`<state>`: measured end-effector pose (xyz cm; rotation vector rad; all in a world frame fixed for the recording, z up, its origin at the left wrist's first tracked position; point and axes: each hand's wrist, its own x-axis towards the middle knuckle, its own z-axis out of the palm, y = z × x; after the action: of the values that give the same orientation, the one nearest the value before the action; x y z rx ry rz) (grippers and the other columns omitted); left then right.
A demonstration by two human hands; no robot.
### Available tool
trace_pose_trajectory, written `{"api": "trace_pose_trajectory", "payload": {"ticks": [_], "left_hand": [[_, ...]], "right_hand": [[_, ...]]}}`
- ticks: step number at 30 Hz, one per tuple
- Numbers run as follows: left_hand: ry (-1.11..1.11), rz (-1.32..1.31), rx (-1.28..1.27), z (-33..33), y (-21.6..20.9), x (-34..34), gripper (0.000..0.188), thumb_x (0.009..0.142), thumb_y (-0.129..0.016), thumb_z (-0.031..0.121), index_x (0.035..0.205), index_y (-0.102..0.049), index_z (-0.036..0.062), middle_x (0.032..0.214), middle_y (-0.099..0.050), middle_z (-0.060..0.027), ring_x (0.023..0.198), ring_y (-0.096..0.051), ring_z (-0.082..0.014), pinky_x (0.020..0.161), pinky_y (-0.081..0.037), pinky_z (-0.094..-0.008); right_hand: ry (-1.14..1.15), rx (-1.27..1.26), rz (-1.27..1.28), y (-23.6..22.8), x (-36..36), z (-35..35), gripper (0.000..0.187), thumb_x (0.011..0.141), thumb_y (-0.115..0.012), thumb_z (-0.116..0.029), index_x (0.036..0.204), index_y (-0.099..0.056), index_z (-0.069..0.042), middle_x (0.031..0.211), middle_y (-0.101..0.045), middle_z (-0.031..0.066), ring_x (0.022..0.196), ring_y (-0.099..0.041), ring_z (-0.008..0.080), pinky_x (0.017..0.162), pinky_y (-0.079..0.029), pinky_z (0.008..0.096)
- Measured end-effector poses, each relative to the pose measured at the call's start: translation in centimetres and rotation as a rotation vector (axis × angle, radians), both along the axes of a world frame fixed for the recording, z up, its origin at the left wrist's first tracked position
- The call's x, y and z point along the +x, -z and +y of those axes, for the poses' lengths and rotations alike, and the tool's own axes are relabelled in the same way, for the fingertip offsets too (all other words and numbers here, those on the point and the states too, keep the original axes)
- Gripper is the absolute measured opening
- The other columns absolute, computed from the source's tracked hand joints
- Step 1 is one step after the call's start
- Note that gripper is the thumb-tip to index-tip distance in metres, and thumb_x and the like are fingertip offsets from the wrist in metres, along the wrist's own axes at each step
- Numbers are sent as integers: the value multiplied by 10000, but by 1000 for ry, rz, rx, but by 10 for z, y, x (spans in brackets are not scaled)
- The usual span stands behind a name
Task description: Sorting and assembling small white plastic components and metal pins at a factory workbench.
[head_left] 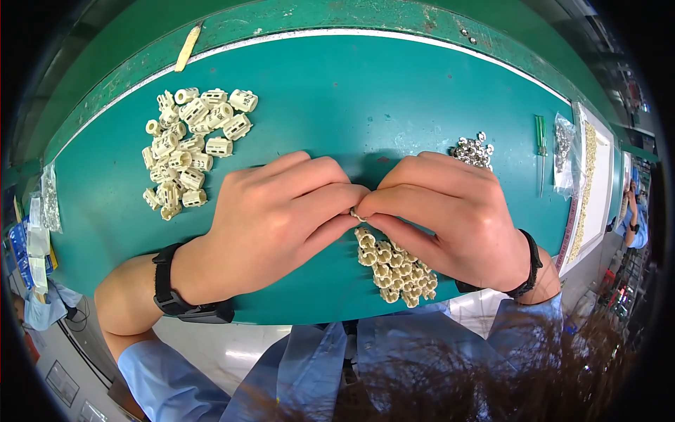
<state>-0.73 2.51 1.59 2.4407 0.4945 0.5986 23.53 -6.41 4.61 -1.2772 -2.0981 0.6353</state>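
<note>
My left hand (288, 214) and my right hand (443, 211) meet over the middle of the green mat, fingertips pinched together. Between them is a small cream plastic part (356, 214), mostly covered by the fingers. Just below the fingertips lies a cluster of cream ring-shaped plastic parts (394, 271), partly under my right hand. Left of my left hand, a loose pile of cream slotted plastic cylinders (190, 144) is spread out. Beyond my right hand sits a small heap of shiny metal pieces (472, 150).
A green-handled screwdriver (541, 141) and a clear bag of small parts (564, 155) lie at the right. A white tray (598, 190) stands past them. Another clear bag (50, 198) is at the left edge, and a yellowish stick (187, 49) at the back. Other people sit on both sides.
</note>
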Motion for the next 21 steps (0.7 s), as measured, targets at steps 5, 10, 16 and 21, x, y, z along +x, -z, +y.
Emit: {"api": "trace_pose_trajectory", "payload": {"ticks": [5,10,16,21], "left_hand": [[1,10,-1,0,0,3,282,752,-972,85,995,-829,92,960,-735,-9,752,-657,-233,598,-530,-375],[-2,6,-1,-1,-2,7,268,760,-975,87,981,-824,93,958,-735,-10,750,-655,-231,594,-527,-376],[3,3,-24,2,-6,8,288,780,-969,82,1043,-855,107,962,-742,-6,754,-661,-217,611,-537,-364],[72,36,-64,6,-16,-2,350,804,-957,78,1141,-878,129,978,-752,-3,775,-680,-205,648,-561,-358]], "right_hand": [[1,2,0,0,3,-1,233,846,-931,2,1057,-834,-15,951,-763,89,797,-736,278,664,-588,388],[14,-4,-20,-3,7,-3,218,857,-925,-1,1056,-838,-19,957,-767,85,804,-740,276,670,-590,389],[35,21,-32,-15,22,5,221,858,-924,0,1061,-842,-31,964,-769,93,795,-732,274,672,-587,388],[124,-63,-113,-26,43,9,215,864,-917,-1,1059,-841,-50,935,-749,93,783,-724,276,668,-578,390]]}}
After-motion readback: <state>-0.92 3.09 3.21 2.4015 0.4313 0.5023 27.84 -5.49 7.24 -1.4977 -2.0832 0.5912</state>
